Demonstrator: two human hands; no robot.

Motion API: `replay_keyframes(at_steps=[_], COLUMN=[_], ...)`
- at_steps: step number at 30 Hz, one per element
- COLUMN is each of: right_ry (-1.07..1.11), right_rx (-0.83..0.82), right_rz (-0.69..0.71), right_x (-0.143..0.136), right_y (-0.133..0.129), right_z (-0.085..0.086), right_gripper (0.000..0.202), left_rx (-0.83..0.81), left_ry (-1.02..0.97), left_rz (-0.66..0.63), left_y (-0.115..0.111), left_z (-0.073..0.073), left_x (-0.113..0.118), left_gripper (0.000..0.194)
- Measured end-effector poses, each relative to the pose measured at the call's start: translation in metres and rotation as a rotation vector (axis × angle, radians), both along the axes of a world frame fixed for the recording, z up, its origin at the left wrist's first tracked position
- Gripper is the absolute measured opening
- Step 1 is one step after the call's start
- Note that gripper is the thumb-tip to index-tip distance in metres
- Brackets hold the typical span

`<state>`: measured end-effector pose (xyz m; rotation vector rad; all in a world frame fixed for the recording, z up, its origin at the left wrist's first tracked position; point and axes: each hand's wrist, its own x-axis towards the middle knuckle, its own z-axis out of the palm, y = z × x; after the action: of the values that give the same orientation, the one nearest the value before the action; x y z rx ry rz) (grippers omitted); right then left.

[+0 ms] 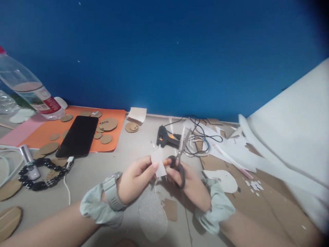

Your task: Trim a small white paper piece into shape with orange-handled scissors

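A small white paper piece (158,162) is pinched between the thumb and fingers of my left hand (136,178), near the middle of the view. My right hand (189,181) is closed round the dark handles of a pair of scissors (181,147), whose blades point up and away, beside the paper. An orange thing shows at the right fingertips; I cannot make out what it is. Just beyond my hands lies a black glue gun (164,137). Below them rests a glittery, pale rounded shape (153,214), next to a small cardboard scrap (170,210).
At the left are a bottle (38,92), a black phone (78,136) on an orange sheet (113,146), cardboard discs and a beaded bracelet (38,187). Coiled cables (196,145), white paper scraps and cardboard (272,202) lie at the right. A blue wall (164,61) stands behind.
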<state>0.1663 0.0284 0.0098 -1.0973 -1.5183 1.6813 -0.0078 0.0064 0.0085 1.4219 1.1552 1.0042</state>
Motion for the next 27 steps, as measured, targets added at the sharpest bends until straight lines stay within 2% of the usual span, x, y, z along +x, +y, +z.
replay_keyframes(at_steps=[4, 7, 13, 16, 19, 22, 24, 27], right_ry=[0.014, -0.029, -0.044, -0.114, -0.168, -0.217, -0.240, -0.245], right_rx=[-0.014, 0.057, 0.055, 0.121, 0.168, 0.181, 0.168, 0.151], right_rz=[-0.052, -0.061, -0.068, -0.058, -0.031, -0.032, -0.031, -0.023], right_x=[0.000, 0.001, 0.001, 0.001, 0.001, 0.001, 0.001, 0.000], right_y=[0.001, 0.001, 0.000, 0.000, 0.002, 0.002, 0.001, 0.001], right_z=[0.003, 0.003, 0.002, 0.004, 0.005, 0.005, 0.004, 0.004], right_gripper=[0.019, 0.017, 0.013, 0.017, 0.020, 0.019, 0.018, 0.020], left_rx=[0.043, 0.061, 0.075, 0.061, 0.024, 0.029, 0.090, 0.253], left_ry=[0.114, 0.151, 0.185, 0.155, 0.119, 0.182, 0.274, 0.389], left_rz=[-0.102, -0.132, -0.114, -0.092, -0.026, 0.081, 0.204, 0.415], left_y=[0.002, 0.003, 0.001, 0.001, 0.003, 0.005, 0.006, 0.006], left_z=[0.003, 0.005, 0.004, 0.003, 0.001, -0.001, -0.004, -0.007], left_x=[0.002, 0.002, 0.001, 0.001, 0.000, -0.001, -0.002, -0.004], left_gripper=[0.032, 0.034, 0.034, 0.033, 0.033, 0.026, 0.015, 0.026])
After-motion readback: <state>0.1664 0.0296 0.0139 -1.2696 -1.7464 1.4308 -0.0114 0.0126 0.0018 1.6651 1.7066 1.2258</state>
